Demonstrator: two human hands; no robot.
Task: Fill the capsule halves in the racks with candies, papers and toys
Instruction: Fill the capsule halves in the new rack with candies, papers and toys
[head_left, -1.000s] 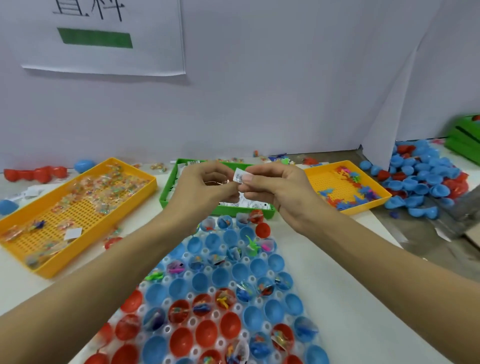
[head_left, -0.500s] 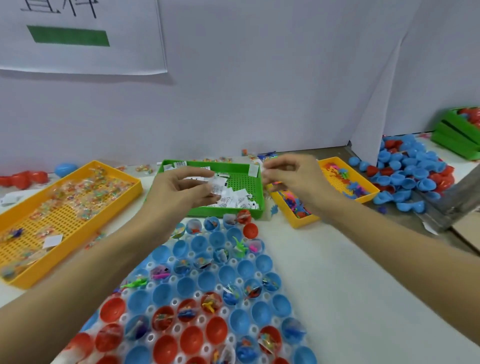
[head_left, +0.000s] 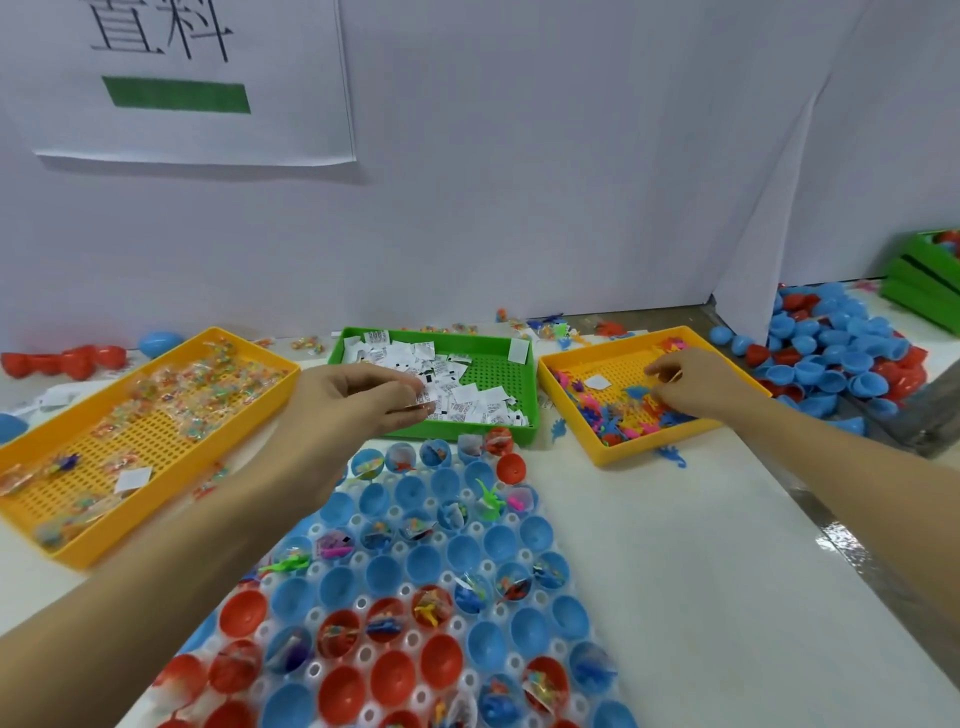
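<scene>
Tabletop: right hand (head_left: 691, 382) among toys (head_left: 618, 418)

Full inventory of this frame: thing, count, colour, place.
candy tray: one, yellow, left.
paper tray: one, green, centre back, holds white papers.
toy tray: one, yellow, right of it, small mixed-colour toys.
capsule rack: one, clear, front centre, blue and red halves, some filled.
loose capsule halves: many, blue and red, far right.
wall sign: one, white, green bar.
left hand: over paper tray, grip on papers.
right hand: in toy tray, fingers on toys.
</scene>
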